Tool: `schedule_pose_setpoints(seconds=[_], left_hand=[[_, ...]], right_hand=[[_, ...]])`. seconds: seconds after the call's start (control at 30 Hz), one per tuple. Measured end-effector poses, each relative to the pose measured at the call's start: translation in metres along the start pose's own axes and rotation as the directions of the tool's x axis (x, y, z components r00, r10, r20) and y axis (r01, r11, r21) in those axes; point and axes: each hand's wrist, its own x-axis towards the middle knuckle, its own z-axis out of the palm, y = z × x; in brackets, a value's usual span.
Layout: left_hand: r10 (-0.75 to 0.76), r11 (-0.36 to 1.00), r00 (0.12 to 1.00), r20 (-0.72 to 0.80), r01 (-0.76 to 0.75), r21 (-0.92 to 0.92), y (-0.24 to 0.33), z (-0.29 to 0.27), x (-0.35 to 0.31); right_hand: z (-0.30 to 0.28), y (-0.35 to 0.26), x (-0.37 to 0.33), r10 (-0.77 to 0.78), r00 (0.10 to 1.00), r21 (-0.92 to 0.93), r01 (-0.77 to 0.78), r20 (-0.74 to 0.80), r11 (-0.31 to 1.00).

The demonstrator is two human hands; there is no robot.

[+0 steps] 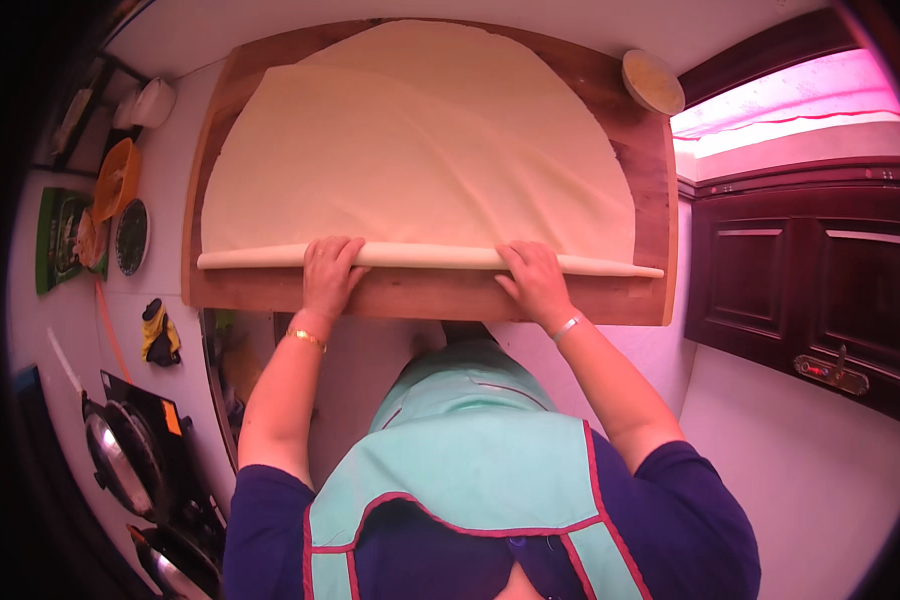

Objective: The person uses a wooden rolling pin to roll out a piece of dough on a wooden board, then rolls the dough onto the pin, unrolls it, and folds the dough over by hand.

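Observation:
A long wooden rolling pin [430, 257] lies crosswise along the near edge of a large, thin dough sheet [420, 150]. Its tapered right end shows past the dough; whether dough is wrapped round the pin, I cannot tell. My left hand [333, 272] is closed over the pin left of its middle, with the thumb pointing inward. To the right of the middle, my right hand [536, 282] grips it in the same way. The sheet is creased on the right and shows a folded-over layer at its far left. Under it is a wooden board [420, 292].
A pale bowl [654, 82] stands at the board's far right corner. On the left are an orange basket [117, 178], a dark round dish [132, 237], a black-and-yellow cloth [160, 333] and black pans [120, 458]. A dark wooden cabinet or door [800, 270] stands at the right.

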Motion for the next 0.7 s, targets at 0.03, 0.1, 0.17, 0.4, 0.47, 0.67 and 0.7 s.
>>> schedule_pose_setpoints(seconds=[0.03,0.1,0.17,0.4,0.47,0.67,0.7], left_hand=[[0.054,0.998,0.996,0.065,-0.051,-0.044,-0.009,-0.002,0.002],[0.12,0.988,0.99,0.072,-0.112,-0.109,-0.027,-0.011,-0.006],[0.083,0.995,0.989,0.124,-0.076,-0.062,-0.045,-0.02,-0.02],[-0.302,0.919,0.95,0.08,0.268,0.29,-0.076,-0.019,-0.022],[-0.202,0.967,0.971,-0.125,0.218,0.13,-0.06,-0.014,-0.01],[0.124,0.992,0.984,-0.129,-0.122,0.026,0.024,-0.009,-0.008],[0.064,0.998,0.996,-0.062,-0.064,0.002,0.027,-0.009,-0.008]], right_hand=[[0.008,-0.007,0.006,-0.016,0.999,0.042,0.015,0.03,0.999],[0.021,-0.023,0.015,-0.064,0.998,0.104,0.064,-0.005,0.992],[0.03,-0.038,0.022,-0.126,0.992,0.117,0.122,0.024,0.986],[0.022,-0.054,0.03,-0.102,0.994,0.108,0.098,0.035,0.989],[0.013,-0.045,0.028,-0.118,0.993,0.149,0.114,0.021,0.982],[-0.003,-0.024,0.0,-0.036,0.994,-0.077,0.028,-0.101,0.997],[-0.001,-0.023,-0.003,0.023,1.0,-0.084,-0.025,-0.021,0.996]])
